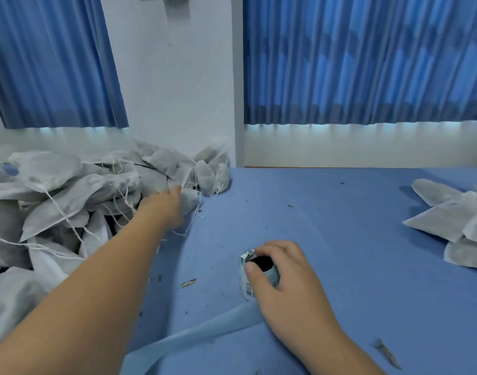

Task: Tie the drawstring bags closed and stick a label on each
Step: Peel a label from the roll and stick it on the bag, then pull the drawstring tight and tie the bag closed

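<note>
The left arm is stretching long across the blue cloth-covered table (340, 212), with the left hand (165, 205) sitting at the right edge of the big heap of white non-woven drawstring bags (64, 196) on the table's left side. It is touching a plump grey-white bag (191, 198) there, but blur is hiding the fingers, so I cannot tell whether they are gripping it. That bag is lying with its long axis roughly left to right, and thin white cords are trailing off it toward the near side. The rest of the heap is pointing every which way.

The right hand (286, 280) is grasping the small roll of white printed labels (245, 280) at centre front, thumb on the rim, fingers curled over the far side. The roll is standing on end, dark core opening facing up. A barcode is showing on its outer label, but the print is too small to read. Its pale blue backing strip (194, 334) is trailing off to the near left. A smaller pile of white bags (448, 220) is sitting at far right, below blue pleated curtains (367, 63)
</note>
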A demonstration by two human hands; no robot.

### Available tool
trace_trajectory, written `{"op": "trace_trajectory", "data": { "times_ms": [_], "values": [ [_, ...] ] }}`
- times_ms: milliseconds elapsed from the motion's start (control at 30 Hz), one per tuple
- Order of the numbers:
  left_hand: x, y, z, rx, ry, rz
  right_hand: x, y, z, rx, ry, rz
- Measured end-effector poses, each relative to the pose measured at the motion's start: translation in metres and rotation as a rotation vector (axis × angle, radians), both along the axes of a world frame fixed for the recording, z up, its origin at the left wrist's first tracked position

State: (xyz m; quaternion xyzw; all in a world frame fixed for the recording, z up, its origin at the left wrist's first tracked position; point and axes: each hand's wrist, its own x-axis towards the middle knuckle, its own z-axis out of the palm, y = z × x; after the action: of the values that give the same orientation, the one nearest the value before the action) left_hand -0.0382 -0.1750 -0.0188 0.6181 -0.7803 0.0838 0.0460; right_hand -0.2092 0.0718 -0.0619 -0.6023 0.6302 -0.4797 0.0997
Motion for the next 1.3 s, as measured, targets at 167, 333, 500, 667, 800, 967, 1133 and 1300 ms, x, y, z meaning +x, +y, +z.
{"op": "trace_trajectory", "data": {
  "times_ms": [167, 333, 500, 667, 800, 967, 1133, 1300],
  "values": [
    [0.003, 0.001, 0.002, -0.024, -0.032, 0.056, 0.0, 0.0, -0.004, -0.004, 0.013, -0.004],
    [-0.001, 0.027, 0.03, -0.101, 0.086, 0.007, 0.0, 0.0, -0.003, 0.01, 0.008, -0.015],
    [-0.019, 0.074, 0.064, -0.114, 0.322, -0.211, -0.002, 0.006, 0.005, 0.003, -0.006, -0.027],
    [-0.051, 0.138, 0.086, 0.026, 0.645, -0.441, -0.017, 0.019, 0.027, -0.149, -0.179, -0.123],
    [-0.078, 0.188, 0.097, 0.161, 0.78, -0.594, -0.043, 0.039, 0.053, -0.285, -0.471, -0.157],
    [-0.111, 0.235, 0.084, 0.252, 0.715, -0.724, -0.09, 0.072, 0.07, -0.239, -0.488, -0.069],
    [-0.145, 0.259, 0.044, 0.158, 0.45, -0.751, -0.12, 0.094, 0.05, -0.004, -0.332, -0.096],
    [-0.173, 0.282, 0.007, 0.224, 0.725, -0.802, -0.124, 0.095, 0.05, 0.06, -0.341, -0.038]
  ]
}}
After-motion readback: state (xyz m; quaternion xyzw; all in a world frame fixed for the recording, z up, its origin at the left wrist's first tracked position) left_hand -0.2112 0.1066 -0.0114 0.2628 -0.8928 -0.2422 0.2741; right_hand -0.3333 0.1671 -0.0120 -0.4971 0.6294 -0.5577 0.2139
